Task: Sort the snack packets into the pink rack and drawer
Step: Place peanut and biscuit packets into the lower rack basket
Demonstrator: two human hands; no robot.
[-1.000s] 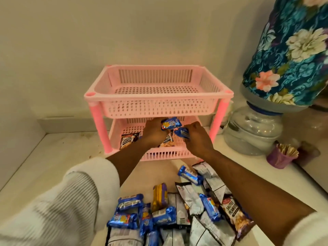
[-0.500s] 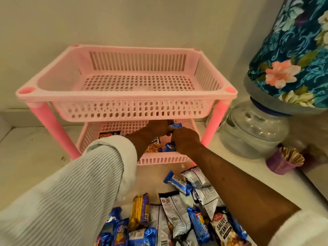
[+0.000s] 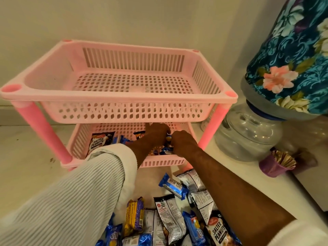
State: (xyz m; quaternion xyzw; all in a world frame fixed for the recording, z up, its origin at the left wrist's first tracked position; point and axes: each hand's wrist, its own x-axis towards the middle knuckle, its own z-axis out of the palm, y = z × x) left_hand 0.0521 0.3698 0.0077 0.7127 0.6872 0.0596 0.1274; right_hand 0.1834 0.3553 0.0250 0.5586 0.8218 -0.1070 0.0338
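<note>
Both hands are deep in the pink rack's lower tier (image 3: 159, 163) — left hand (image 3: 157, 133) and right hand (image 3: 183, 142) curled together around a small blue packet (image 3: 168, 138), seemingly settling it among those beneath, while the unsorted pile (image 3: 170, 215) waits behind the wrists.

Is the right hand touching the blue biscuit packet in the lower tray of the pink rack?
Touching. The head view shows the right hand curled over the blue biscuit packet inside the lower tray, fingers on its wrapper with no gap.
</note>
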